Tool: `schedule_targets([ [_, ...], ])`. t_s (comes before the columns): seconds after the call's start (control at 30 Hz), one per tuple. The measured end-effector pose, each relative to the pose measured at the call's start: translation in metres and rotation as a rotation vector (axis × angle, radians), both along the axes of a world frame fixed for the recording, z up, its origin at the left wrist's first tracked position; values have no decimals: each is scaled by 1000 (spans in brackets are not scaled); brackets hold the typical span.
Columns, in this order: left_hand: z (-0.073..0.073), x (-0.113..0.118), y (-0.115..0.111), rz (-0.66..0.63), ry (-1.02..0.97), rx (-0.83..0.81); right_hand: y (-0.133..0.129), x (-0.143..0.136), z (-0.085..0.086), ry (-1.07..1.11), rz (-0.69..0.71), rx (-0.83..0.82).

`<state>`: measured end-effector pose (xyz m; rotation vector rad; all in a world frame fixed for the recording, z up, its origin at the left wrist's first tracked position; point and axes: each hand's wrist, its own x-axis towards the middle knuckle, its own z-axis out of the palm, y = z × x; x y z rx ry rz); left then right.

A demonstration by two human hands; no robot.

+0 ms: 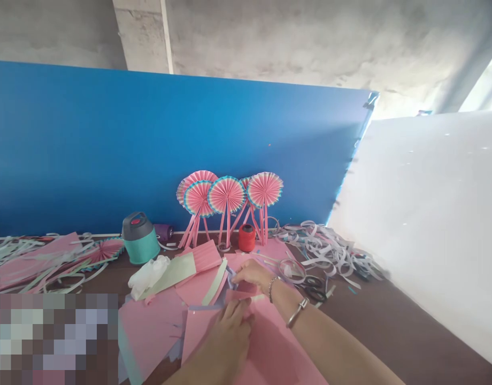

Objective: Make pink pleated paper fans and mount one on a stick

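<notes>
My left hand (pixel 235 329) lies on a large pink paper sheet (pixel 270 342) in front of me, fingers stretched forward and slightly bent. Just beyond it, my right hand (pixel 252 274), with a chain bracelet and a metal bangle on the wrist, reaches left across the papers. Its fingertips are pinched at a narrow lilac paper strip (pixel 230 279); the exact grip is partly hidden. Left of that hand are a pale green strip (pixel 215 282) and smaller pink paper pieces (pixel 206 256). Another pink sheet with a pale blue edge (pixel 153 326) lies at left.
Pleated pink paper fans (pixel 227 195) on sticks lean against a blue panel (pixel 150 139). Near them stand a red thread spool (pixel 246 238) and a teal container with a grey lid (pixel 141 243). Black-handled scissors (pixel 315 289) and tangled paper strips (pixel 326 251) lie at right.
</notes>
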<state>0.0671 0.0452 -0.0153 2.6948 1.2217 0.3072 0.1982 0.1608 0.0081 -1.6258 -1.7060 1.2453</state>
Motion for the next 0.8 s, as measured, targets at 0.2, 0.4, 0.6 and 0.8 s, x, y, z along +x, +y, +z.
schedule_targets([
  [0.2,2,2,0,4,-28,16,2,6,5,20,-47,-36],
  [0.4,9,2,-4,30,-16,26,0,16,6,63,8,43],
  [0.6,3,-1,-3,30,-61,94,-1,14,-3,55,-12,42],
  [0.8,-3,-3,-2,30,-75,76,-1,14,12,83,-171,150],
])
